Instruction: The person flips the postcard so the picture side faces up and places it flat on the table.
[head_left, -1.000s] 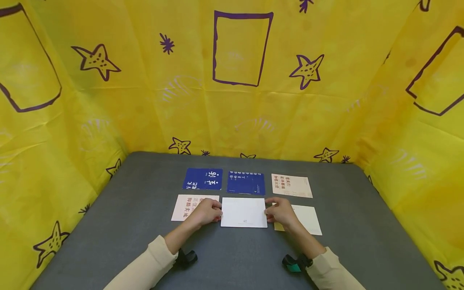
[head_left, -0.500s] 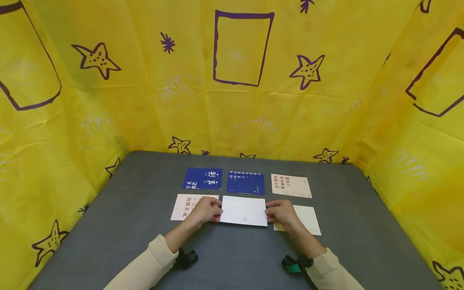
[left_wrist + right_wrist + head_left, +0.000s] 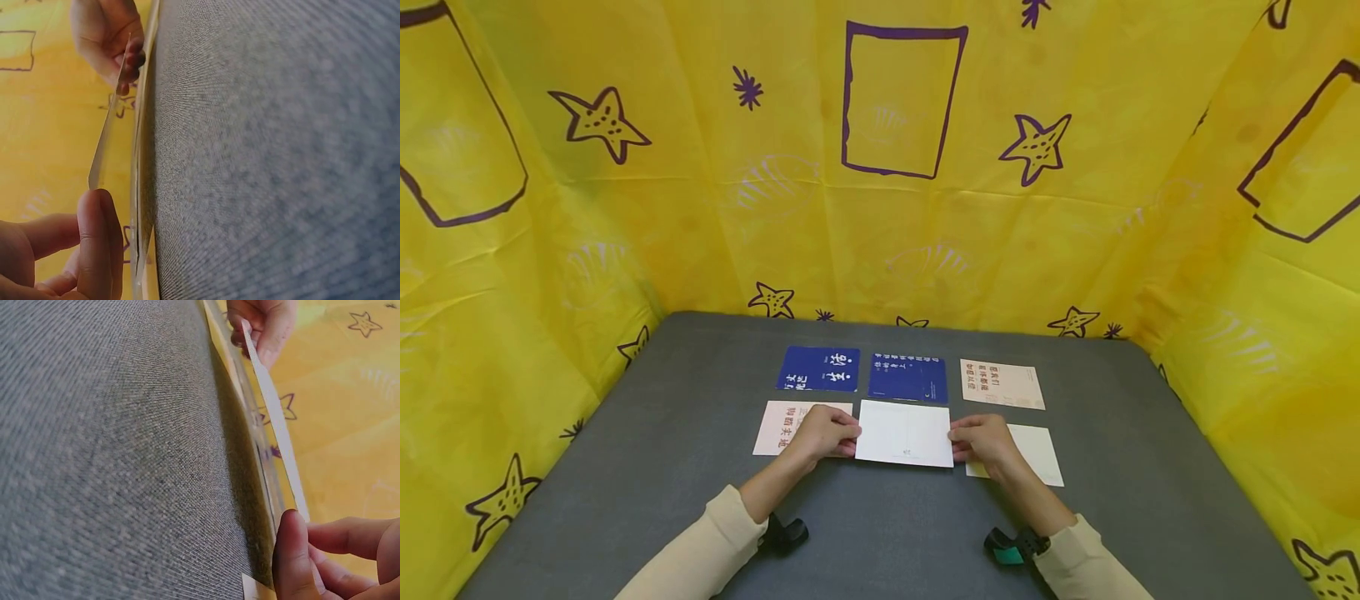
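Note:
Both hands hold a white card (image 3: pixel 904 433) by its short sides, with small grey print near its lower edge. My left hand (image 3: pixel 822 432) pinches the left side between thumb and fingers; my right hand (image 3: pixel 988 440) pinches the right side. In the left wrist view the card (image 3: pixel 106 140) appears nearly edge-on, raised above the table, between the left thumb (image 3: pixel 97 244) and the far hand. The right wrist view shows the same card (image 3: pixel 276 422) tilted, with the right thumb (image 3: pixel 292 556) at its near end.
Behind the held card lie two blue cards (image 3: pixel 818 369) and a pale pink card (image 3: pixel 1002 384) with red characters. Another pink card (image 3: pixel 775 427) is partly under the left hand, and a cream card (image 3: pixel 1037 454) under the right. Yellow patterned cloth (image 3: pixel 895 233) surrounds the grey table (image 3: pixel 880 533).
The white card's far edge has risen and its tilt has changed slightly, both hands keeping their grip. The other cards have stayed in place.

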A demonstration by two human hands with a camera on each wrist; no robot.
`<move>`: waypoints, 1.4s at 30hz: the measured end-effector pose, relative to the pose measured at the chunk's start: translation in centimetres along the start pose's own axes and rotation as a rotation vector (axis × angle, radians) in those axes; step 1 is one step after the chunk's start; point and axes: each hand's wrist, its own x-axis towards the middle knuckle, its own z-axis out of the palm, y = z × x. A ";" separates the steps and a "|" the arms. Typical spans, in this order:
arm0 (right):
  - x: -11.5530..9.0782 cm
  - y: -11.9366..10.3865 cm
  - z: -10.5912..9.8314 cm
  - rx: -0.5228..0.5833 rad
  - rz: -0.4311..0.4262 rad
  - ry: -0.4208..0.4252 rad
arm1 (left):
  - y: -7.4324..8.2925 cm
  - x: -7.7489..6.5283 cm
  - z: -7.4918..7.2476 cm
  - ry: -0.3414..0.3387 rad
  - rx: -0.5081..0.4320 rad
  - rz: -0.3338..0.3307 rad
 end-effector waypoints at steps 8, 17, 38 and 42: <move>0.1 0.0 -0.3 0.018 -0.028 0.040 | 0.1 0.0 -0.1 0.039 0.001 0.025; -0.4 -0.7 -0.4 0.024 -0.056 0.071 | 0.3 0.2 -0.1 0.081 -0.016 0.059; -1.4 -1.1 -1.2 0.051 -0.107 0.042 | 0.7 -0.2 0.0 0.086 -0.063 0.089; -1.7 -0.9 -1.5 0.066 -0.145 0.011 | 0.7 -0.2 0.0 0.075 -0.099 0.092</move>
